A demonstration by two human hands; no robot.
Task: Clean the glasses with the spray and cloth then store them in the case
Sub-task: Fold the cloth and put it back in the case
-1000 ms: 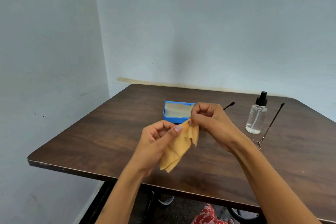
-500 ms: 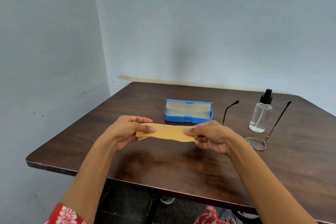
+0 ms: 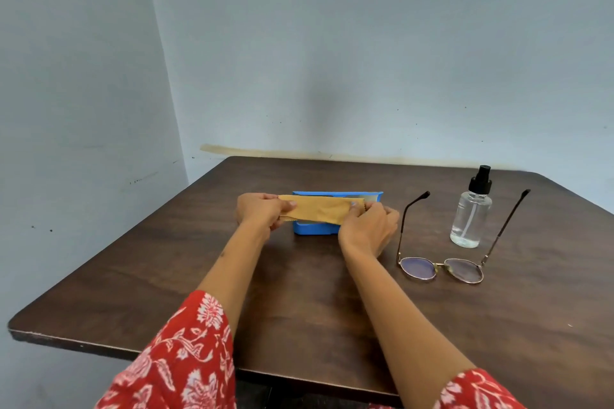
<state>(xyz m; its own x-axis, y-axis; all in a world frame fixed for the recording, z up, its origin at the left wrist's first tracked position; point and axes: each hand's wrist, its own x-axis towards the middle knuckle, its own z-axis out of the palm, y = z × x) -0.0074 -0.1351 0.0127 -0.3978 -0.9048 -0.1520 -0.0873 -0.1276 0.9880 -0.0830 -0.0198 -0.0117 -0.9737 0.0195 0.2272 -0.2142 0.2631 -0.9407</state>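
Both hands, left hand (image 3: 257, 211) and right hand (image 3: 367, 226), pinched the folded cloth (image 3: 320, 209) lengthwise over the open case (image 3: 314, 228); glasses (image 3: 442, 269) lay nearer the right

Bare room corner, plain indoor setting; kind of place unclear.
Pale blue painted walls (image 3: 365, 60) meet in a corner, scuffed and marked; dark wood bench (image 3: 299, 292) pushed against them.

The cloth (image 3: 319, 210) is tan-yellow, the case (image 3: 314, 228) bright blue. The spray bottle (image 3: 470, 216) is clear with a black top. The table (image 3: 166, 269) is dark brown woodgrain; the sleeves (image 3: 179, 362) red with white flowers.
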